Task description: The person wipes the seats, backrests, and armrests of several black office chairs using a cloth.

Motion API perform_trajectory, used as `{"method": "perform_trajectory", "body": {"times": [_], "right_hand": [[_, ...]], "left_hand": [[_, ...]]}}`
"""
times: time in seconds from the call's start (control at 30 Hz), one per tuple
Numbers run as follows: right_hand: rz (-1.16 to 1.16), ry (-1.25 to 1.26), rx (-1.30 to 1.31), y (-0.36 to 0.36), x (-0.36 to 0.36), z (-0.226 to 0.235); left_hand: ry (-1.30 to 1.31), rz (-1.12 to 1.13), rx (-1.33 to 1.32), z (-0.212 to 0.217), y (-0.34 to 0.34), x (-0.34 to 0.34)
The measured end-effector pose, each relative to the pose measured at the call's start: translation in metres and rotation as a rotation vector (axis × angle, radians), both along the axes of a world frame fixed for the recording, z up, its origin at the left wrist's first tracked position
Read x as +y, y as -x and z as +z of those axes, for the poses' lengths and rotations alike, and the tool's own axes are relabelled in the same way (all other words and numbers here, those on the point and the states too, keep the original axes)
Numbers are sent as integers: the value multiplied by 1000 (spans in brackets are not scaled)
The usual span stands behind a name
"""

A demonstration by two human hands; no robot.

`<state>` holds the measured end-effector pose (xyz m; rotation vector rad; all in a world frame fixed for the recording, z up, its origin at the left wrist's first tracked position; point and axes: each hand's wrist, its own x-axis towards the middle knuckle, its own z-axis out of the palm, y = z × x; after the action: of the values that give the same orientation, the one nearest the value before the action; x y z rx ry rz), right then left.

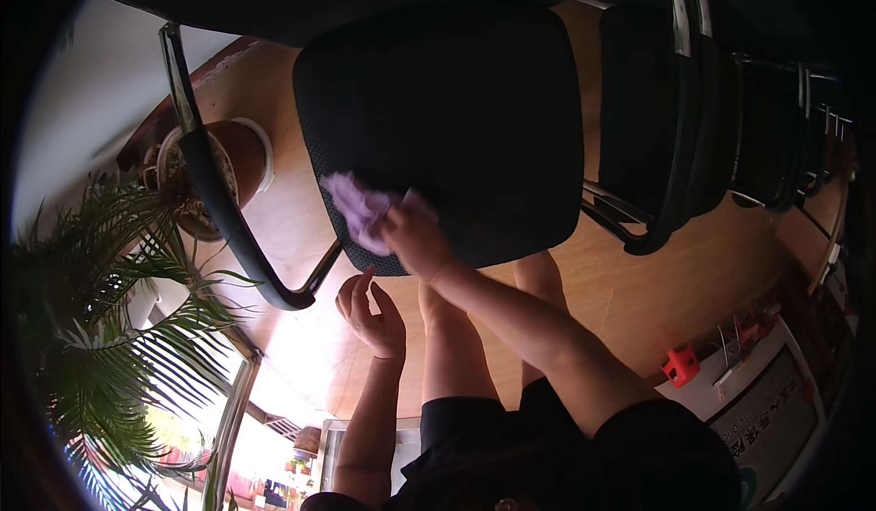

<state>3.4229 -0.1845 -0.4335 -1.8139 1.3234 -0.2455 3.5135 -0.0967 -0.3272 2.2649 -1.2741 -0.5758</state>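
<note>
A black chair seat [447,128] with a textured surface lies in front of me. Over its near left part, my right hand [415,237] is closed on a crumpled purple cloth [356,205], which rests against the seat. The cloth and fingers are slightly blurred. Just off the seat's near left edge, my left hand [372,315] is raised with its fingers apart and bent, holding nothing. Beside it on the left is the chair's black armrest [224,210] on a metal frame.
A potted palm [137,319] spreads its fronds at the left, its brown pot [242,160] behind the armrest. More black chairs [639,119] stand in a row to the right. A red object [680,365] and a board [766,411] are at the lower right, on a wood-coloured floor [620,283].
</note>
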Motion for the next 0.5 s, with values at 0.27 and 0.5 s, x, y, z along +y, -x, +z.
{"method": "perform_trajectory", "body": {"times": [0.27,0.5], "right_hand": [[7,86,-76,73,-34,71],[-485,243,615,205,-194,47]], "left_hand": [[135,-77,-15,38,6,-10],[77,-25,118,32,7,1]]}}
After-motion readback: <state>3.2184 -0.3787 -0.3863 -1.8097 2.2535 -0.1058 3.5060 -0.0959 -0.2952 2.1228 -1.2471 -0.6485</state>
